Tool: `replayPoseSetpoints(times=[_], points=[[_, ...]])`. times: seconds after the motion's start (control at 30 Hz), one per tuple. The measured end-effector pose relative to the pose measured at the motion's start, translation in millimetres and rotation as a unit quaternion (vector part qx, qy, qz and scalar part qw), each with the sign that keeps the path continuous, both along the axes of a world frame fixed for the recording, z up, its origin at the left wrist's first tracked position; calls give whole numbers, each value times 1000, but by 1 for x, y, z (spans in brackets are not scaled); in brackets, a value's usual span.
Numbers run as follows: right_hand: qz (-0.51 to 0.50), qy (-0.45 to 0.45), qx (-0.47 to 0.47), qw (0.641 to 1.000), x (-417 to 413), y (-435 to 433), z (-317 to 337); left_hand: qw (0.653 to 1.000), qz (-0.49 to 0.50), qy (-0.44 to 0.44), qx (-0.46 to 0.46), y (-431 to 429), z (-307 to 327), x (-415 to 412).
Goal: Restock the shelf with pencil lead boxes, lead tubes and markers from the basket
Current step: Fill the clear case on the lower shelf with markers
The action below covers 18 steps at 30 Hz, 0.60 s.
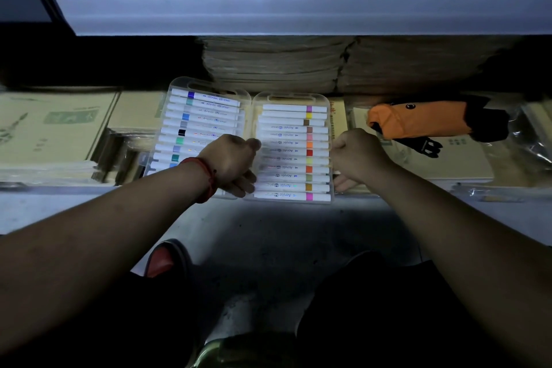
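Dim shelf (74,209): left hand (230,163), right hand (357,158) grip marker case (294,128) edges, fingers curled tight.

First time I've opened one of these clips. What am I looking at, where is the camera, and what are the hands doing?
There is no machine: a person works bare-handed. The single picture comes from a camera worn on their head, looking down along both forearms. On the low shelf lie the left marker case and the right marker case, clear boxes of acrylic markers side by side. Brown paper stacks sit behind them and an orange fish-shaped item lies to the right. The left hand and right hand curl round opposite edges of the right marker case; that two-sided grip suggests it is being set in place.
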State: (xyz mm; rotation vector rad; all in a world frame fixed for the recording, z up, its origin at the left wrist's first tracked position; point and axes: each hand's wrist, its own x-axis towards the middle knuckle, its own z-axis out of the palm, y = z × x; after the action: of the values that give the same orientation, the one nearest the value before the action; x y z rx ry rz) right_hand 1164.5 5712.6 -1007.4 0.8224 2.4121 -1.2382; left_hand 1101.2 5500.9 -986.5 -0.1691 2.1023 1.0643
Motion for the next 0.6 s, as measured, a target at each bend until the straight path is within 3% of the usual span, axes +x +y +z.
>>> replayPoseSetpoints(times=[0.6], points=[[-14,2,-49,999,3,1,6,992,57,-102,43,-4,-1,-9]])
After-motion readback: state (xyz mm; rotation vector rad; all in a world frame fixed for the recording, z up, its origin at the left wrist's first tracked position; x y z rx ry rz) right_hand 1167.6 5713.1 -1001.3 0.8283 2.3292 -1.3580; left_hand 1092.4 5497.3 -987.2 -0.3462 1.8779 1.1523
